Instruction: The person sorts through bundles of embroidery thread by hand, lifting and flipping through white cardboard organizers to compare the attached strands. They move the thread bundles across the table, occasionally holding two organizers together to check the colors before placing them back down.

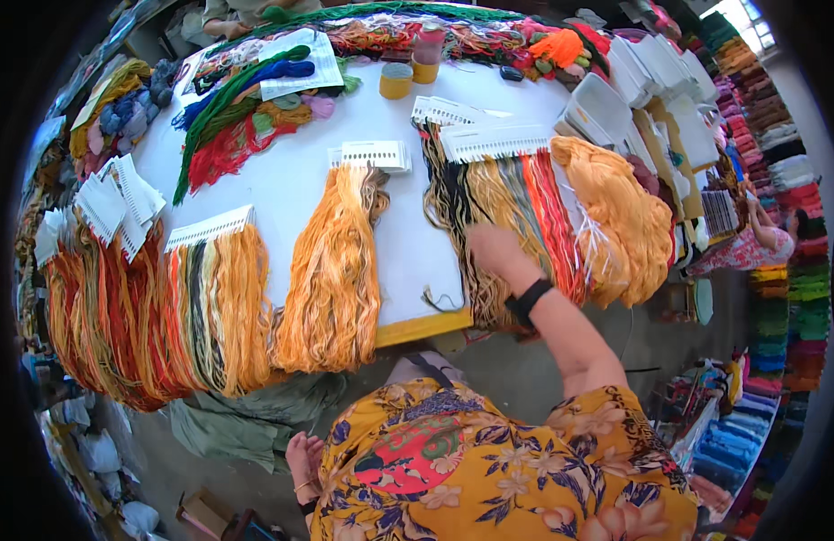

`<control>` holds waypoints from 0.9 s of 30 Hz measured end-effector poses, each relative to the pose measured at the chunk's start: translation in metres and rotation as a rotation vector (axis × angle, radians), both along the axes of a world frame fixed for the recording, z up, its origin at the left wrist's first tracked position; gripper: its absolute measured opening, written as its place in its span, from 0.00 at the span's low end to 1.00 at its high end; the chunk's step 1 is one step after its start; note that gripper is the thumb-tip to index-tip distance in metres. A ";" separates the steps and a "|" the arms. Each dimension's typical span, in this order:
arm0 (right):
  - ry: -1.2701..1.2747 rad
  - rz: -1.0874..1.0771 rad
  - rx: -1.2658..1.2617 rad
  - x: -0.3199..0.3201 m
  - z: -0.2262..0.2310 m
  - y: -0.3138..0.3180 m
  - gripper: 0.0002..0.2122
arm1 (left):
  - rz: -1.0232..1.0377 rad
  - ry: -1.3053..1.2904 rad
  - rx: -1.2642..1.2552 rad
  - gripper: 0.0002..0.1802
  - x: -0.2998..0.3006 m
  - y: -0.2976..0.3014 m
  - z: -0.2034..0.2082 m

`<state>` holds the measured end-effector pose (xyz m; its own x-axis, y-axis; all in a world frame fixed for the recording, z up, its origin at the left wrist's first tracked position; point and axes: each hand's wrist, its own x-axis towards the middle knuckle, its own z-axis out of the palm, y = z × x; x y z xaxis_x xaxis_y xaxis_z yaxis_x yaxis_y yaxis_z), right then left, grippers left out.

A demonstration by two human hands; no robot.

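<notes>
My right hand [498, 251], with a dark band on its wrist, reaches over the hanks of embroidery thread on the table. It is over black and tan-gold thread [500, 194] hung from a white punched card [494, 141]. Its fingers are blurred and partly turned away, so their grip cannot be made out. Low beside my body, my left hand [304, 453] hangs off the table with loosely bent, parted fingers and holds nothing. A thick orange thread bundle [331, 261] on its own card [372, 155] lies left of my right hand.
More carded threads [214, 307] drape over the front edge at left. A pale orange hank [620, 216] lies at right, near a white plastic tray [600, 110]. Two yellow-based cones [396, 81] and loose skeins stand farther back. Another person [751, 230] is at far right.
</notes>
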<state>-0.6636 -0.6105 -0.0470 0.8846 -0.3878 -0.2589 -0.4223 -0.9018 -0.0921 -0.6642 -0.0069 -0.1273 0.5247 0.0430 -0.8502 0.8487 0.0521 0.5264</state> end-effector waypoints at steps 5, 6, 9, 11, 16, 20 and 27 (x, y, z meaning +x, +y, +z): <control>-0.267 0.025 -0.267 0.083 -0.007 -0.143 0.13 | -0.091 0.015 0.105 0.14 0.045 -0.069 0.022; -0.244 0.037 -0.322 0.094 -0.009 -0.159 0.19 | -0.085 0.026 0.117 0.14 0.051 -0.084 0.028; -0.136 0.039 -0.324 0.117 -0.015 -0.177 0.31 | -0.159 -0.036 0.113 0.14 0.067 -0.119 0.042; -0.050 0.025 -0.277 0.122 -0.024 -0.183 0.36 | -0.189 -0.028 0.116 0.14 0.069 -0.127 0.040; -0.257 0.031 -0.214 0.101 -0.034 -0.178 0.38 | -0.289 0.013 0.171 0.13 0.073 -0.148 0.040; -0.362 0.066 -0.257 0.081 -0.037 -0.168 0.39 | -0.386 0.009 0.198 0.13 0.073 -0.160 0.040; -0.495 0.080 -0.255 0.078 -0.025 -0.167 0.35 | -0.510 -0.023 0.258 0.16 0.079 -0.178 0.050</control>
<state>-0.5856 -0.7780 -0.0725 0.9061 -0.3102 0.2877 -0.3132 -0.9490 -0.0369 -0.5853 -0.1846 -0.0770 0.5519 -0.0156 -0.8338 0.7208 -0.4938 0.4864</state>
